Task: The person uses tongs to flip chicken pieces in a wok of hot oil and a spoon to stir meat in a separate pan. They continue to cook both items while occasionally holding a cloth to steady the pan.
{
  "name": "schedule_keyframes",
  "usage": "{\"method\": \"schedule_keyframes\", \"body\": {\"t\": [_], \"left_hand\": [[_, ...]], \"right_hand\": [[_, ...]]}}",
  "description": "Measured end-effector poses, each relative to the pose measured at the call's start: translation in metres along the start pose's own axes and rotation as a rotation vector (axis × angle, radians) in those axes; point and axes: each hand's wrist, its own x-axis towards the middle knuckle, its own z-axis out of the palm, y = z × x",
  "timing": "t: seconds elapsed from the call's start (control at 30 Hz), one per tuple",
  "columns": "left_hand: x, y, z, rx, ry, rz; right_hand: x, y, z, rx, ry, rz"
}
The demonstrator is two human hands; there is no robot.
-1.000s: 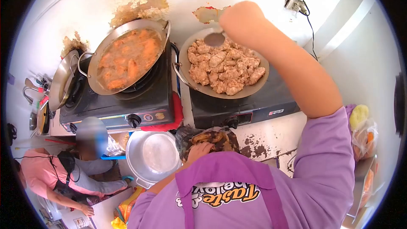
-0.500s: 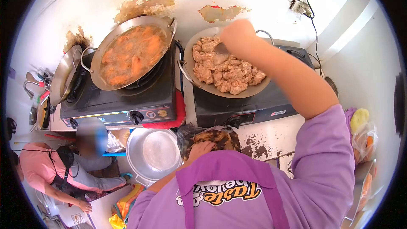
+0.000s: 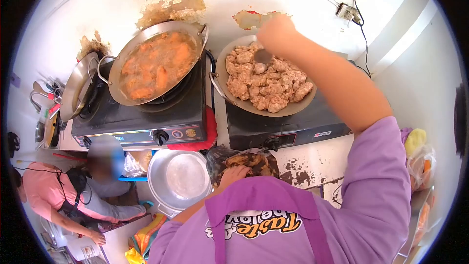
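My right hand [image 3: 277,32] is closed, raised above the far edge of the right-hand wok [image 3: 221,74]. It grips a round-headed metal spatula [image 3: 263,56], whose dark head is over the meat; the handle is mostly hidden by my hand. Flour-coated pieces of meat [image 3: 273,85] fill that wok. Low in front of my chest, my left hand [image 3: 235,173] lies with its fingers stretched over a brown-and-black patterned cloth-like bundle [image 3: 256,164] beside dark plastic. My sleeve and apron hide part of that arm.
On the left stove [image 3: 141,128], another wok [image 3: 116,80] holds orange pieces frying in bubbling oil. An empty wok [image 3: 78,90] leans farther left. A large metal basin [image 3: 160,186] stands below. A person in pink [image 3: 46,188] sits at lower left. Plastic bags [image 3: 421,159] hang right.
My right hand has moved slightly, and the spatula head has shifted a little to the right over the meat. The view has moved slightly. My left hand stays on the patterned bundle.
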Motion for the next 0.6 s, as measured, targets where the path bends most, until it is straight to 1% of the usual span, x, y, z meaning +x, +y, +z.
{"method": "schedule_keyframes", "body": {"t": [0.07,0.1,0.17,0.2,0.23,0.27,0.3,0.37,0.4,0.47,0.5,0.53,0.6], "left_hand": [[0.002,-0.001,0.001,0.002,-0.012,-0.003],[0.002,-0.001,0.001,0.014,0.003,0.008],[-0.001,0.001,0.0,0.026,0.009,0.016],[-0.001,0.002,0.0,0.018,0.013,0.013],[0.001,0.0,0.0,0.013,0.019,0.013],[0.001,-0.001,0.002,0.018,0.021,0.012],[0.001,-0.002,0.004,0.001,0.015,0.008],[0.001,-0.002,0.004,-0.02,0.014,-0.006],[0.001,0.0,0.001,-0.016,0.012,-0.009],[0.001,0.002,0.001,-0.022,0.008,-0.019],[0.001,0.001,0.001,-0.018,0.019,-0.003],[0.0,0.0,0.0,-0.012,0.028,0.018],[0.0,0.0,0.002,-0.022,0.018,0.007]], "right_hand": [[-0.004,0.017,-0.03,0.22,0.037,0.157],[0.0,0.016,-0.03,0.22,0.036,0.154],[0.008,0.013,-0.025,0.217,0.121,0.168],[0.02,0.003,-0.005,0.219,0.123,0.169],[0.037,-0.014,0.027,0.029,0.089,0.032],[0.041,-0.022,0.031,-0.162,0.054,-0.106],[0.046,-0.018,0.034,-0.164,0.06,-0.106],[0.05,-0.009,0.033,0.209,0.203,0.198],[0.044,-0.003,0.018,0.21,0.2,0.19],[0.023,0.014,-0.023,0.157,0.101,0.211],[0.015,0.014,-0.032,0.193,0.116,0.189],[0.02,0.003,-0.019,0.197,0.114,0.189],[0.037,-0.025,0.022,0.057,0.082,-0.045]]}}
